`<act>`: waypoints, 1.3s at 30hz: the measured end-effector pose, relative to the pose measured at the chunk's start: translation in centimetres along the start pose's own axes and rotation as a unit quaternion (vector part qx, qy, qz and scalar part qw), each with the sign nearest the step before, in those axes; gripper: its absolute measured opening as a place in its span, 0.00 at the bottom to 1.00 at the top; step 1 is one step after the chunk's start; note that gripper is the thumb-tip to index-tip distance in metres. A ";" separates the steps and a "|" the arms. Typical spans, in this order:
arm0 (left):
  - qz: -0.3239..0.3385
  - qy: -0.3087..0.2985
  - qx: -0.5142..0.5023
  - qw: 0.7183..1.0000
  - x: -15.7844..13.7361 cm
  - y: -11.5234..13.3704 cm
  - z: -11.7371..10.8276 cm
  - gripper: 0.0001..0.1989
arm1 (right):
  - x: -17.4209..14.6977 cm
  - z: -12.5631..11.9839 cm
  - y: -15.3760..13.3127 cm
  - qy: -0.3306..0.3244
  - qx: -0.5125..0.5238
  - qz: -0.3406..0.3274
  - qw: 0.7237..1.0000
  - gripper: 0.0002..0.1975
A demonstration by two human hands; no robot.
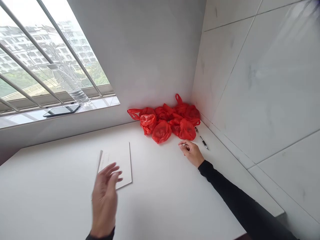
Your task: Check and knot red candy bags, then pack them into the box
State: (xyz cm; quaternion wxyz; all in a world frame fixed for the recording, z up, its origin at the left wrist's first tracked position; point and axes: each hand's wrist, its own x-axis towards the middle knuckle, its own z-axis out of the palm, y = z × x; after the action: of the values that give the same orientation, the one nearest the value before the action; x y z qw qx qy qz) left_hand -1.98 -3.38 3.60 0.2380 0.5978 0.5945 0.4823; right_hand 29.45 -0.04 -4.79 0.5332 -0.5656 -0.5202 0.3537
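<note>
My left hand hovers over a white notebook or folded sheet with faint writing near its left edge. Its fingers are apart, slightly bent and a little blurred, and hold nothing I can see. My right hand is just in front of several crumpled red plastic bags heaped in the corner. Those fingers curl loosely, with a gap between thumb and forefinger and nothing visible in them. A black and clear pen lies to the right of this hand; a small dark item sits beside the bags.
The white tabletop meets a grey wall behind and a tiled wall on the right. On the window sill at the left are a clear water bottle, leaning in view, and a dark flat tablet or phone. Metal bars cross the window.
</note>
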 end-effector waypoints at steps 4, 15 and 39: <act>0.070 -0.096 0.034 0.992 5.1 1.6 9.3 0.13 | -0.1 0.0 -0.4 0.017 -0.008 -0.028 0.999 0.19; 0.160 -0.203 0.134 0.957 0.1 1.2 11.6 0.11 | 0.7 -0.6 0.0 0.021 -0.017 -0.040 0.999 0.20; 0.088 -0.141 0.112 0.980 -2.2 1.7 6.9 0.11 | -1.7 0.5 -5.0 -0.187 -0.063 -0.105 0.975 0.16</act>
State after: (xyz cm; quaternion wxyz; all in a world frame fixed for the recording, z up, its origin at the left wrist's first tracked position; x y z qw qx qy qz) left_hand 5.17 -3.79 1.44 0.2074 0.7329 0.5502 0.3422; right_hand 27.58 -2.14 -0.32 0.4246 -0.4638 -0.6884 0.3615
